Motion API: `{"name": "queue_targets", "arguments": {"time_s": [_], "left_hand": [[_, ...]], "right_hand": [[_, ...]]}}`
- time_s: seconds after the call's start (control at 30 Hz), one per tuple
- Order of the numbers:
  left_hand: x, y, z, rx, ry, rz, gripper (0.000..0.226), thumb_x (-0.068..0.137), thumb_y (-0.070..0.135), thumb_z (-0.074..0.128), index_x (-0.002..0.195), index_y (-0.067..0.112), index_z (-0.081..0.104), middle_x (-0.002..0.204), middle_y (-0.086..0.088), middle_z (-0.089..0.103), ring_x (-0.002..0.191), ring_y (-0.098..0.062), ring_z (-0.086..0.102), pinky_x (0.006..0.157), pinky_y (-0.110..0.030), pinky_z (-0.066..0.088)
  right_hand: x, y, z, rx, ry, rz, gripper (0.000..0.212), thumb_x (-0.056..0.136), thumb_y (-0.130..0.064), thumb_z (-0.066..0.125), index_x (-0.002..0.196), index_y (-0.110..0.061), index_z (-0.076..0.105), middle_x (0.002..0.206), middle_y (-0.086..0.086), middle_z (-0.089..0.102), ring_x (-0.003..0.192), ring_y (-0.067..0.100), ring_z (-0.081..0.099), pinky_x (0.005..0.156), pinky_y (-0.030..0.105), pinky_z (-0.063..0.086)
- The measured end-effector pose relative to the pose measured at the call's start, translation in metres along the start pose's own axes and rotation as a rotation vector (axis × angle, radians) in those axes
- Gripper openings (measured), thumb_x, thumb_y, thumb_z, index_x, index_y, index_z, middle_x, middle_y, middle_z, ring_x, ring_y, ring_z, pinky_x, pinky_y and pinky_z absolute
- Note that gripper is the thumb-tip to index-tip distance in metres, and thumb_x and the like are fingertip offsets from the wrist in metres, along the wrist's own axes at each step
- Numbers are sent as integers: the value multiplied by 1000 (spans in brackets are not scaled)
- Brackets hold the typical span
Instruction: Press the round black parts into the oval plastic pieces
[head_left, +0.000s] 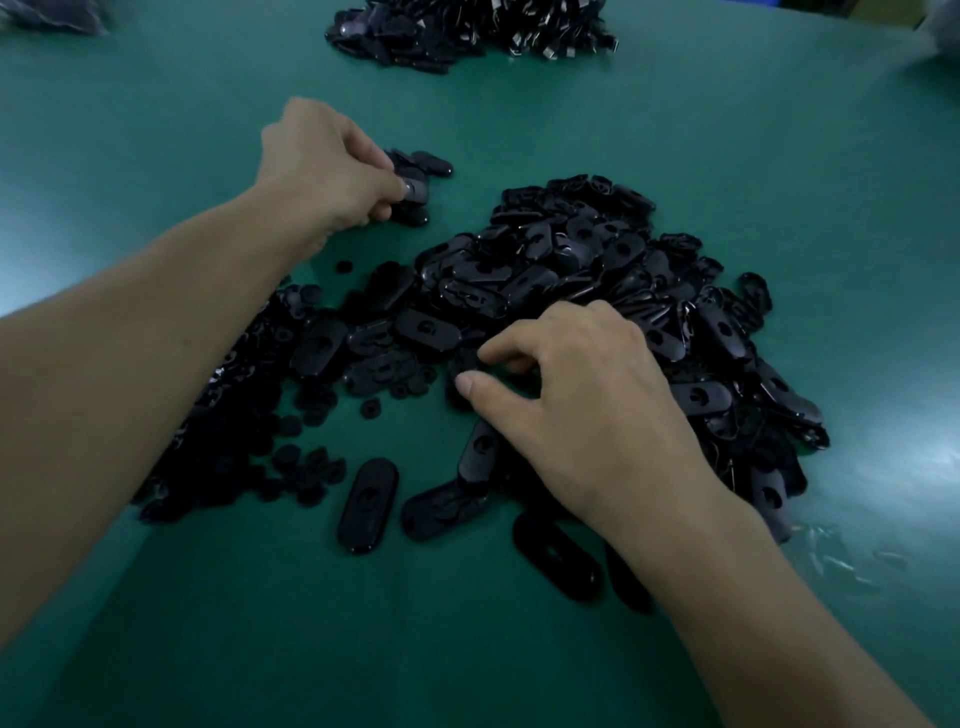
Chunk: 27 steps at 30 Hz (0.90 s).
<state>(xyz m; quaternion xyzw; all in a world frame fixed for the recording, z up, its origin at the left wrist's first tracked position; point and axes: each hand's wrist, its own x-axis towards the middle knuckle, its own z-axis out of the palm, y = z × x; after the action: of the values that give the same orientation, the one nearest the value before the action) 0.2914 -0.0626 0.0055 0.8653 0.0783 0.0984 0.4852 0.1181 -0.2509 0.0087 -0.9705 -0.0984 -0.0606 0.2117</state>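
A big pile (597, 270) of glossy black ovals sits on a green table (753, 145). Each oval bears a small curved mark at its middle, too blurred to read.

Left of the pile and beyond it, the left hand (332, 166) is closed, its thumb and fingers pinching 1 oval (414, 190) at the edge of a small heap (426, 162) of the same pieces. At the pile's near left edge the right hand (587, 395) hovers palm down with curled fingers, the thumb (467, 385) and forefinger tips close together over dark rounds (249, 415); I cannot tell whether they grip one.

The rounds spread left of the pile, partly hidden under the left forearm, and are hard to pick apart in the dim light. Loose ovals (368, 504) lie just nearer than the pile, 2 of them half covered by the right wrist. Far beyond the pile a second heap (467, 31) is cut off by the top edge.
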Motion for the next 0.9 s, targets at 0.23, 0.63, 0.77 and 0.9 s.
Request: {"name": "queue_targets", "arguments": {"time_s": [0.23,0.63,0.77,0.9], "left_hand": [[7,1,6,21,64,36,18,83,10,80,77,16,65,88,-16,71,58,-11,72,53,-20,57],[-43,5,-10,-123,10,138,9,80,24,73,72,28,70,66,7,69,59,-3,62,56,-22,51],[-81,10,-14,-188,-103,158,12,88,25,71,76,23,70,63,5,71,47,-6,60,42,-18,45],[-102,19,-22,-127,-223,185,37,91,44,66,66,17,72,57,0,69,39,-10,57,36,-16,40]], "right_hand": [[-1,-2,3,15,52,20,44,95,-56,50,122,-26,67,101,-6,62,103,15,47,93,34,44],[0,-1,9,115,93,-18,12,95,-26,65,105,-26,70,96,-12,65,99,11,55,88,26,48],[1,1,11,251,244,-81,4,95,-27,65,94,-24,64,76,-13,63,70,7,59,65,37,53],[3,2,9,302,378,-128,10,93,-23,69,89,-21,61,65,-9,61,59,12,57,54,32,45]]}}
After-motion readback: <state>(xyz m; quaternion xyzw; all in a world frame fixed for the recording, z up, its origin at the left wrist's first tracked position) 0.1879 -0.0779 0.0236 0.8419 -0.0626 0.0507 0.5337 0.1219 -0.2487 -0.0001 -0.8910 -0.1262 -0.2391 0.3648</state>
